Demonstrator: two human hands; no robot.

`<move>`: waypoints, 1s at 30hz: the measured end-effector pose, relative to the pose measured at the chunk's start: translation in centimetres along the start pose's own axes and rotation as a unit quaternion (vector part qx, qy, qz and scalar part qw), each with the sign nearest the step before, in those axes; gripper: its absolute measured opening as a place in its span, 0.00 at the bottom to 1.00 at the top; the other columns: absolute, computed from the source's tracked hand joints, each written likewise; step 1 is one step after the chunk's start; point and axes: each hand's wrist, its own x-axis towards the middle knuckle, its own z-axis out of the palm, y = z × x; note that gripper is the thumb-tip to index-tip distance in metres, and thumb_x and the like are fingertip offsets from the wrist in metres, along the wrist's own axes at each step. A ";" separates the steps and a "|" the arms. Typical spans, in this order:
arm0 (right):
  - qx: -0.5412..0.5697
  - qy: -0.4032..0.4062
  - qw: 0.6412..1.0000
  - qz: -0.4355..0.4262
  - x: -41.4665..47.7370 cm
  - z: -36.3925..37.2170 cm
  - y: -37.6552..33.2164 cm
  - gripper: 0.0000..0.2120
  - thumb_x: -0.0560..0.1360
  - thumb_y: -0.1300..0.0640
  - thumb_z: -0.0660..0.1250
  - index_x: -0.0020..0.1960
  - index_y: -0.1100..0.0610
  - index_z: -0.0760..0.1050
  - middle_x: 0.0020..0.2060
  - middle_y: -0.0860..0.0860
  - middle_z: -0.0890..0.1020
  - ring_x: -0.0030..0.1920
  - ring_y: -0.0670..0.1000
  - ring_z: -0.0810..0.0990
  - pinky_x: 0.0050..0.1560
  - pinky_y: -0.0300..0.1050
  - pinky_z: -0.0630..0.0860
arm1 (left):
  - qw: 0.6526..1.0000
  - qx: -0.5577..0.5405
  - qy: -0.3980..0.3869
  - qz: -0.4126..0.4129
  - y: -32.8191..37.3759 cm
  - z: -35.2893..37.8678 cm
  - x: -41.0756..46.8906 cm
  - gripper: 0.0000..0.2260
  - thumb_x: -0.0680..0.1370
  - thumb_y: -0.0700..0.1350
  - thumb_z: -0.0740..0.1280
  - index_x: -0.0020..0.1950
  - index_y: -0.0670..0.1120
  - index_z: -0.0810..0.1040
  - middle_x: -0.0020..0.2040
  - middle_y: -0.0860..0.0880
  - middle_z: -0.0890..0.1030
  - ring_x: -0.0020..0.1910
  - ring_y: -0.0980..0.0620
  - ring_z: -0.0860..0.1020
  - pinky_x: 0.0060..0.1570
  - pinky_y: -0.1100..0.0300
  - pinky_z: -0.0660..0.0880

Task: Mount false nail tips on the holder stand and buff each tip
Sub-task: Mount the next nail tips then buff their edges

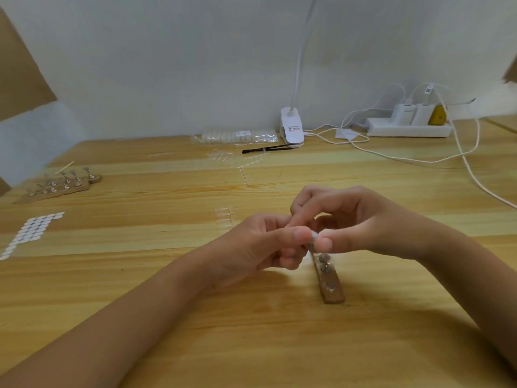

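Note:
A wooden holder stand [331,287] with small metal pegs lies on the table, its far end hidden under my hands. My left hand [265,245] and my right hand [361,222] meet just above that end. Both pinch a small pale piece [314,237] between thumbs and fingertips; it is too small to tell whether it is a nail tip or a peg. A few clear nail tips [225,217] lie on the table beyond my left hand. More clear tips [221,156] are scattered farther back.
A second wooden stand with pegs [60,184] lies at the far left, a sheet of white adhesive dots [30,232] nearer. At the back stand a bag of tips [237,135], a black brush [265,149], a white clip lamp [292,128] and a power strip [408,130] with trailing cables.

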 end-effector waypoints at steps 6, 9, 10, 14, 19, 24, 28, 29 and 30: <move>0.023 -0.053 0.998 -0.008 -0.2 -0.1 -0.4 0.10 0.72 0.58 0.71 0.53 0.55 0.84 0.47 0.50 0.78 0.46 0.46 0.78 0.47 0.37 0.75 | 0.999 -0.005 -0.037 -0.025 -0.1 0.0 -0.2 0.13 0.66 0.59 0.78 0.40 0.52 0.82 0.33 0.56 0.73 0.31 0.60 0.71 0.40 0.67 0.72; 0.022 -0.059 0.998 -0.007 -0.2 -0.2 -0.6 0.10 0.72 0.57 0.71 0.53 0.55 0.84 0.48 0.51 0.78 0.47 0.48 0.78 0.49 0.40 0.75 | 0.998 -0.006 -0.056 -0.032 0.0 0.1 -0.2 0.11 0.67 0.59 0.77 0.40 0.53 0.83 0.33 0.58 0.74 0.31 0.61 0.71 0.40 0.68 0.71; 0.024 -0.059 0.998 -0.004 -0.2 -0.2 -0.6 0.11 0.71 0.56 0.71 0.53 0.55 0.84 0.48 0.51 0.78 0.47 0.48 0.78 0.50 0.42 0.76 | 0.998 -0.013 -0.056 -0.032 0.0 0.1 -0.3 0.11 0.68 0.59 0.77 0.41 0.53 0.83 0.33 0.58 0.73 0.31 0.61 0.71 0.39 0.69 0.71; 0.005 -0.046 0.999 0.000 -0.2 0.1 -0.3 0.11 0.70 0.54 0.73 0.50 0.56 0.82 0.48 0.52 0.78 0.47 0.49 0.77 0.51 0.47 0.75 | 0.997 -0.010 -0.064 -0.031 0.0 0.0 -0.2 0.10 0.70 0.58 0.75 0.41 0.52 0.83 0.31 0.59 0.73 0.30 0.61 0.70 0.38 0.69 0.70; 0.010 -0.070 0.997 -0.006 -0.1 -0.2 -0.4 0.11 0.73 0.58 0.70 0.54 0.55 0.83 0.49 0.50 0.79 0.49 0.50 0.79 0.51 0.45 0.77 | 0.997 -0.008 -0.064 -0.046 0.0 -0.2 -0.2 0.18 0.67 0.58 0.77 0.44 0.46 0.79 0.32 0.57 0.73 0.30 0.61 0.71 0.38 0.68 0.69; -0.111 0.091 0.989 0.040 -0.6 -2.1 0.5 0.13 0.75 0.44 0.68 0.57 0.47 0.82 0.54 0.47 0.81 0.54 0.51 0.81 0.51 0.45 0.80 | 0.998 -0.053 0.003 -0.015 0.0 -0.2 -0.1 0.05 0.71 0.48 0.70 0.42 0.47 0.82 0.32 0.56 0.72 0.30 0.59 0.71 0.38 0.68 0.73; -0.447 0.120 0.855 0.233 -1.0 -3.9 3.2 0.19 0.72 0.43 0.71 0.62 0.44 0.78 0.55 0.46 0.73 0.57 0.49 0.74 0.58 0.46 0.74 | 0.987 -0.078 0.137 0.016 -0.2 -0.5 0.5 0.07 0.67 0.51 0.74 0.40 0.49 0.85 0.33 0.54 0.72 0.31 0.58 0.71 0.38 0.67 0.74; -0.442 0.102 0.854 0.256 -1.1 -4.0 3.5 0.18 0.73 0.44 0.71 0.62 0.44 0.78 0.55 0.47 0.73 0.56 0.48 0.73 0.59 0.47 0.73 | 0.982 -0.079 0.171 0.020 -0.3 -0.8 0.6 0.07 0.67 0.51 0.75 0.40 0.49 0.85 0.33 0.54 0.72 0.32 0.58 0.71 0.38 0.67 0.75; -0.425 0.097 0.862 0.258 -1.1 -4.1 3.6 0.16 0.74 0.46 0.71 0.61 0.43 0.78 0.54 0.47 0.73 0.54 0.47 0.73 0.58 0.46 0.72 | 0.976 -0.075 0.202 0.024 -0.3 -1.0 0.8 0.07 0.68 0.51 0.75 0.41 0.49 0.85 0.33 0.54 0.73 0.32 0.57 0.72 0.39 0.67 0.75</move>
